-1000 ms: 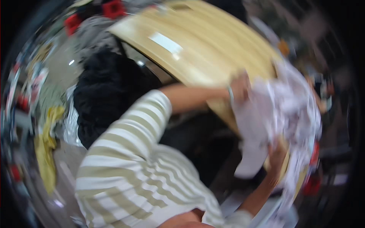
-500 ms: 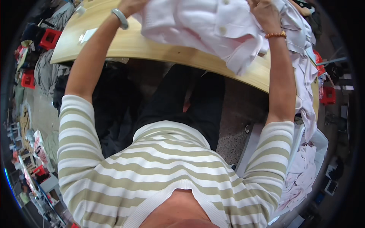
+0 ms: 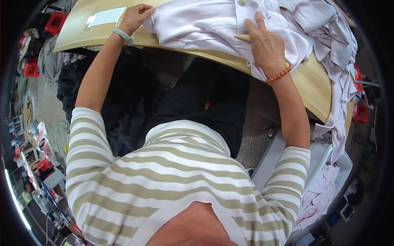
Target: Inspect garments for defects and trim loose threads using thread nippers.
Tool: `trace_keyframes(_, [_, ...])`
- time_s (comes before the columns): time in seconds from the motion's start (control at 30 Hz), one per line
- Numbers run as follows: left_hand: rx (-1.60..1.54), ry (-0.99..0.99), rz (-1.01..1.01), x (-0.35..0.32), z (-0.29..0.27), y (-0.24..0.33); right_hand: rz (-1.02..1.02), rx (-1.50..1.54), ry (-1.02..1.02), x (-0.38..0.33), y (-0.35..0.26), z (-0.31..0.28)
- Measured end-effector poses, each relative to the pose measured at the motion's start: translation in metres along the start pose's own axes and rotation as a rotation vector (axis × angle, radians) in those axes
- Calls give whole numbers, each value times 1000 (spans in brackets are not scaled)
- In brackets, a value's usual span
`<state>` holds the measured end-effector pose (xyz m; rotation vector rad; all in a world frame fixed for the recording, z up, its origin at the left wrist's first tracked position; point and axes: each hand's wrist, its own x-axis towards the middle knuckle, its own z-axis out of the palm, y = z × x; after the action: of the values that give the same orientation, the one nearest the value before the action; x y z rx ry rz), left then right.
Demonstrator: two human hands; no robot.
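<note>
A pale pink-white knitted cardigan (image 3: 197,24) with a buttoned front band is spread over the table's near part. At its left edge my left hand (image 3: 136,18) is closed, thumb and fingers pinching the fabric. My right hand (image 3: 267,45) lies on the cardigan beside the front band, with the first fingers stretched out and apart; the other fingers are partly hidden. A button (image 3: 242,3) shows above them. Beside the thumb side juts a tan pointed shape (image 3: 243,38); whether it is a tool or table showing through I cannot tell.
The light wooden table (image 3: 92,35) has a curved near edge and a taped white paper (image 3: 107,17). More pale garments (image 3: 338,37) hang over its right side. A whitish bin (image 3: 347,170) with pale pink garments stands low at right. Red stools (image 3: 56,23) and dark cloth (image 3: 111,102) are at left.
The cardigan has come down flatter onto the table. My right hand has moved left and nearer onto its front; my left hand has come slightly nearer and pinches its left edge.
</note>
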<state>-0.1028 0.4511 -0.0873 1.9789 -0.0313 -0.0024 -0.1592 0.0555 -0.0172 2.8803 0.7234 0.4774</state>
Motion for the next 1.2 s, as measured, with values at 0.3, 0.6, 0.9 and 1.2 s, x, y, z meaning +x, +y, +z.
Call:
trace_keyframes(0.3, [319,0,-45,-9,22,27,4,-40,-81,2,-36,-1])
trace_keyframes(0.6, [118,118,202,-22,13,60,161,191,39,7,20,31])
trace_keyframes(0.9, [22,-87,181,-18,-43,46,716,1139,314,-24,159,-26])
trace_keyframes(1.2, [-309,-191,37,-11,-16,35,642,1265,202,-57,170,-52])
